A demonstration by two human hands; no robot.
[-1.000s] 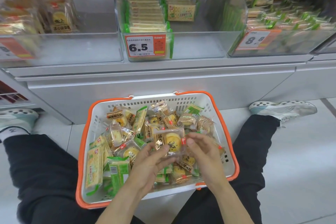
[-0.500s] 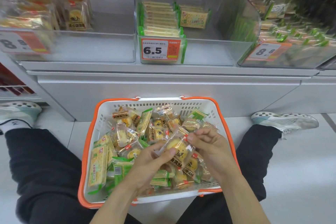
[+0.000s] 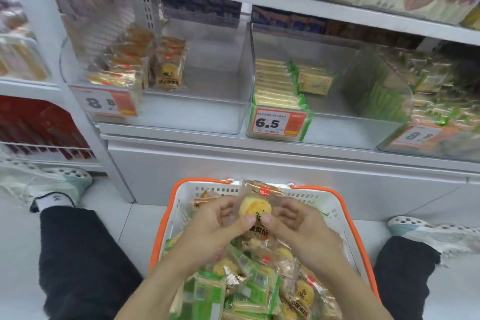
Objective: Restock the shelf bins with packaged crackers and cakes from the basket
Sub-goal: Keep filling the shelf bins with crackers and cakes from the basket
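A clear-wrapped yellow cake packet (image 3: 255, 206) is held upright above the white basket with the orange rim (image 3: 166, 213). My left hand (image 3: 215, 226) and my right hand (image 3: 298, 228) each pinch it from one side, thumbs on its front. Several more cake packets and green cracker packs (image 3: 249, 286) fill the basket below. On the shelf above, the left clear bin (image 3: 207, 114) holds the same cakes (image 3: 168, 73) at its left. The middle bin (image 3: 350, 125) holds rows of cracker packs (image 3: 275, 86).
The basket sits on the floor between my legs in black trousers (image 3: 85, 262), shoes (image 3: 49, 184) out to each side. A further bin (image 3: 441, 112) of green-wrapped packs stands at the right. Price tags 8.8 (image 3: 104, 104) and 6.5 (image 3: 272, 123) hang on the bins' fronts. Another shelf runs overhead.
Both hands have lifted the cake packet up out of the basket and turned it upright. The view has tilted up and toward the left bin.
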